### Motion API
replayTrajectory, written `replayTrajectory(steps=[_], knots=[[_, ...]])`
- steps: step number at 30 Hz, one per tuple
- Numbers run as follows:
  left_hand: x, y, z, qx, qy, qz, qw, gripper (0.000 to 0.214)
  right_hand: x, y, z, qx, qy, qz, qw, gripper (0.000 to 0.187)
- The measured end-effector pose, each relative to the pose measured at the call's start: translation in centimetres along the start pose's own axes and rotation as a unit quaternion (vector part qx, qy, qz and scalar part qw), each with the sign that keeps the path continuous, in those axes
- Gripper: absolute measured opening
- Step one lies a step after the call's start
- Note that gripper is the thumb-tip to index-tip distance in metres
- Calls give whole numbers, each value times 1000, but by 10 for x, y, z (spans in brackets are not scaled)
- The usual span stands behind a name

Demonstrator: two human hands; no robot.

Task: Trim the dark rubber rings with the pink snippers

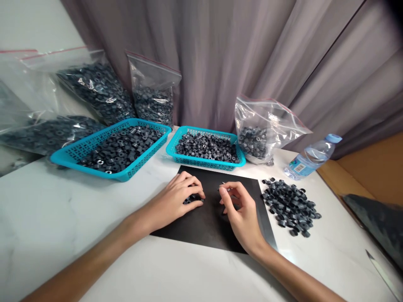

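Note:
My left hand [182, 195] rests on a black mat [210, 222] with its fingers curled over a few small dark ring-shaped parts [189, 199]. My right hand [241, 212] sits beside it on the mat, thumb and forefinger pinched together on a tiny part near the fingertips; I cannot make out what it is. A loose pile of the same dark rings [291, 205] lies on the white table just right of the mat.
Two turquoise baskets [72, 153] [176, 140] filled with dark rings stand behind the mat. Several zip bags of rings [153, 94] [261, 134] lean against the curtain. A water bottle [310, 159] lies at the right. A dark object [378, 222] occupies the table's right edge.

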State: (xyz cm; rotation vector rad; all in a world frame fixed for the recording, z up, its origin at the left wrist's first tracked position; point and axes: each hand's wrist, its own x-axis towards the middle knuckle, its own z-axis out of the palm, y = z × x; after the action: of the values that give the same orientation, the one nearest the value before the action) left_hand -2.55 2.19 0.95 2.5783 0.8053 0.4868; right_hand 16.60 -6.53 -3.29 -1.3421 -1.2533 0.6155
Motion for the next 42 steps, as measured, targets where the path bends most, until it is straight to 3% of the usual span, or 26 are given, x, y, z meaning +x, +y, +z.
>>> replayTrajectory(steps=[4,8,16,20,26,35,42], knots=[[1,12,3,-73,42,-20,996,15,-1,-2,0,5,1,-5,1000,20],[2,21,5,-226,67,-66,970,18,-1,-5,0,16,-4,-9,1000,19],[5,27,2,-448,9,-99,888,24,-1,-4,1,53,-11,1,999,21],[5,33,-4,-475,1,-111,873,22,-1,-3,1,52,-9,0,999,21],[5,30,-2,-465,7,-108,878,23,-1,-5,1,51,-13,-11,999,21],[3,23,9,-311,65,-50,947,20,-2,-5,0,42,-16,-18,999,17],[3,23,8,-255,115,-39,959,17,-3,-4,0,34,-13,-24,999,15]])
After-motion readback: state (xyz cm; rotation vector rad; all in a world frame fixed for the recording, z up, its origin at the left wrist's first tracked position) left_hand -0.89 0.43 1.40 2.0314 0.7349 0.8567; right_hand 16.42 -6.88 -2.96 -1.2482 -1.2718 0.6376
